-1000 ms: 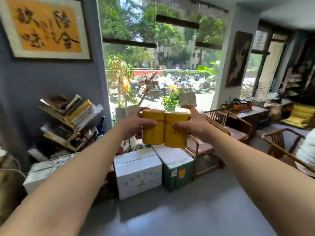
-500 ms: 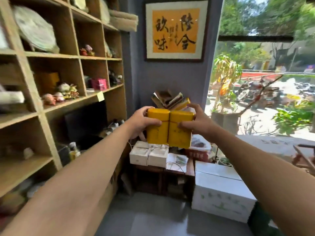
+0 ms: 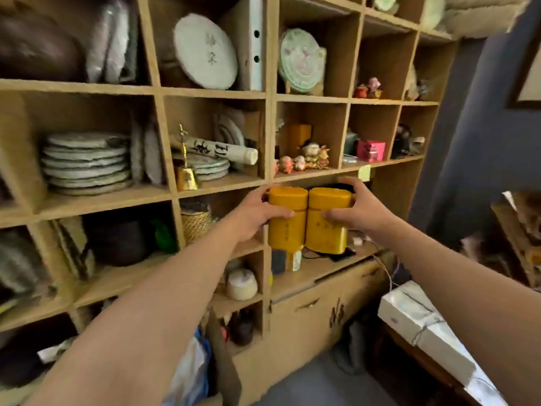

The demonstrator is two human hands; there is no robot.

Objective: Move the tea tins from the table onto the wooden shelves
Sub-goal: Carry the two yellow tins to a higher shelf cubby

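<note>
**Two tins carried up to the shelf opening**

Your left hand (image 3: 257,213) wraps the left tea tin (image 3: 287,218), thumb across its front and fingers curled behind. Your right hand (image 3: 355,210) grips the right tea tin (image 3: 328,219) the same way from the other side. You press the two yellow tins flank to flank, which looks like the reason for the mirrored hold: squeezed together, they travel as one block and neither can slip out of line.

Both tins hang upright in the air, in front of the wide compartment (image 3: 322,268) of the wooden shelves (image 3: 216,93), below the ledge that carries the small figurines (image 3: 304,161). They do not rest on any board yet, so the placing step seems still ahead.

Much of that compartment is hidden behind the tins and your hands. A dark flat object and some cables show at its floor, and a small box (image 3: 288,260) stands just below the left tin, so free space there is hard to judge. The lettering on the tins is too blurred to read. The table is out of view.
</note>
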